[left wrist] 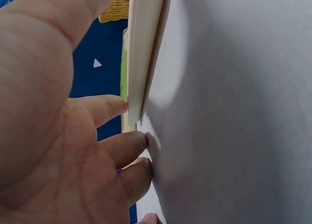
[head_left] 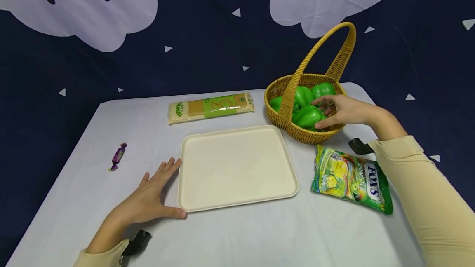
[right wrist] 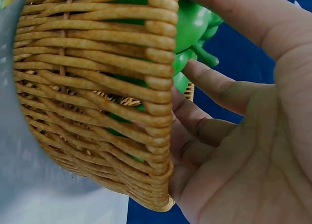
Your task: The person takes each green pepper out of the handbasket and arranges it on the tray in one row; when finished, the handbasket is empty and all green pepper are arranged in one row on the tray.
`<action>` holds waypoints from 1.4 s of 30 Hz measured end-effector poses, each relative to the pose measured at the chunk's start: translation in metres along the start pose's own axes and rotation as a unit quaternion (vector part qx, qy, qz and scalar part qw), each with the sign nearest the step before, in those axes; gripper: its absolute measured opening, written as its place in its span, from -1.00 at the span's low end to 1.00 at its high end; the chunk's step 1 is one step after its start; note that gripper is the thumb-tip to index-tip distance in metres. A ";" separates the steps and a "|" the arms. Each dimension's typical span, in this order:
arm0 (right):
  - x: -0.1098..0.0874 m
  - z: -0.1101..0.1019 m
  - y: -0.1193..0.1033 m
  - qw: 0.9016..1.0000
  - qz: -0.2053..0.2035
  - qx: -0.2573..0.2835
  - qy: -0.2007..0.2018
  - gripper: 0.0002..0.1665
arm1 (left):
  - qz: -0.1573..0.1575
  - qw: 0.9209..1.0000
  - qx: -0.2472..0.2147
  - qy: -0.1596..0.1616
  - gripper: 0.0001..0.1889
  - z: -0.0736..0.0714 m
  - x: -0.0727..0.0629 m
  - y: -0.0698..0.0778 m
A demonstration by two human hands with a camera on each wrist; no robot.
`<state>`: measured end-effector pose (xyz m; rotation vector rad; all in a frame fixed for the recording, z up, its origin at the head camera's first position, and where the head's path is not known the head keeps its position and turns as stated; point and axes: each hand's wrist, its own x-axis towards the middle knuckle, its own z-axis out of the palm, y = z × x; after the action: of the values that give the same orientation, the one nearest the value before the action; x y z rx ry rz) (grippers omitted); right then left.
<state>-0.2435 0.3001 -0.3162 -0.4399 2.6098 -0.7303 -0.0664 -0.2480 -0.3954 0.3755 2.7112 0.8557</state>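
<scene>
My left hand [head_left: 150,199] is at the left side of a cream rectangular tray [head_left: 237,168], thumb near its lower left corner and fingers spread along the rim. In the left wrist view, the index fingertip [left wrist: 122,106] is right at the tray's edge. My right hand [head_left: 346,110] reaches over the rim of a wicker basket [head_left: 309,136] with a tall handle. Thumb and fingers are apart around the stem end of a green bell pepper [head_left: 307,116]. Several green peppers lie in the basket. The right wrist view shows loosely bent fingers [right wrist: 214,85] beside them, partly hidden by the rim.
A pack of noodles [head_left: 211,107] lies behind the tray. On the left is a purple wrapped candy [head_left: 118,157]. A green Fox's candy bag [head_left: 350,179] lies at the right, beside the right forearm. A dark patterned cloth [head_left: 208,24] hangs behind the white table.
</scene>
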 end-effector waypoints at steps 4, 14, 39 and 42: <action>0.001 0.000 -0.001 1.000 0.003 0.011 -0.003 0.04 | -0.002 1.000 0.004 0.001 0.52 0.001 -0.001 0.000; 0.001 -0.001 -0.003 1.000 -0.003 0.008 0.001 0.02 | -0.001 1.000 0.003 0.006 0.52 0.002 -0.001 0.000; -0.020 -0.011 -0.015 0.998 -0.032 0.031 0.033 -0.07 | 0.002 1.000 0.011 0.001 0.49 0.000 -0.003 0.000; -0.026 -0.014 -0.021 0.998 -0.035 0.031 0.040 -0.08 | 0.004 1.000 0.011 0.002 0.47 -0.001 -0.002 0.000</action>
<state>-0.2227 0.2993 -0.2867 -0.4942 2.6489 -0.8656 -0.0646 -0.2495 -0.3947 0.3908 2.7261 0.8294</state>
